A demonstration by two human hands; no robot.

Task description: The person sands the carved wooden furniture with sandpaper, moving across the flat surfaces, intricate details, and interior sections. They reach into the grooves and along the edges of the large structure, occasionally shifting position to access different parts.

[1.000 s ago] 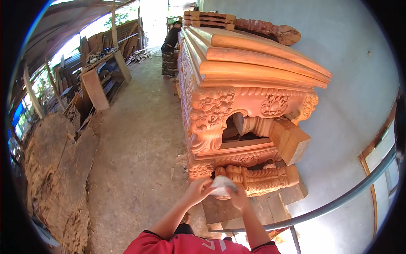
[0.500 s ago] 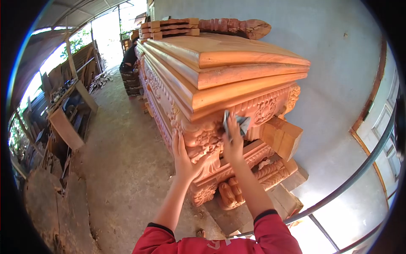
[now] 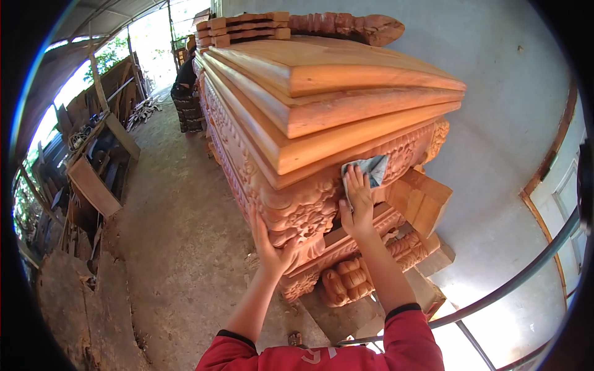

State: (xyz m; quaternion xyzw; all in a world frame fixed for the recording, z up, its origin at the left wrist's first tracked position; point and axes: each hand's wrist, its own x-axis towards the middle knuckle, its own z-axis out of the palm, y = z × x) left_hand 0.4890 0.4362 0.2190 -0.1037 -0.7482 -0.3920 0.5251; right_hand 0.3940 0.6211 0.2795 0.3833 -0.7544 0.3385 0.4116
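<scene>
A large carved wooden chest-like piece (image 3: pixel 247 148) with stepped mouldings on its top fills the middle. My left hand (image 3: pixel 268 247) lies against its carved front corner, fingers stretched and thumb apart, gripping nothing. On the carved end panel, just under the lowest moulding, my right hand (image 3: pixel 360 201) presses a creased grey-blue sheet of sandpaper (image 3: pixel 374 168). Its fingers lie over the sheet's left part, while the folded right part sticks out past them. Below, a carved claw-like foot (image 3: pixel 346 281) shows between my forearms.
Squared wooden blocks (image 3: pixel 421 201) jut out at the right end. Turned wooden pieces (image 3: pixel 247 28) lie on the top. A dark pipe (image 3: pixel 513 272) curves across the right side. Scrap wood (image 3: pixel 93 185) is stacked at left, and a person (image 3: pixel 185 80) is at the far end.
My right hand has moved right and slightly up along the carved panel with the sandpaper, which now lies flatter. My left hand stays at the corner. The view has shifted a little.
</scene>
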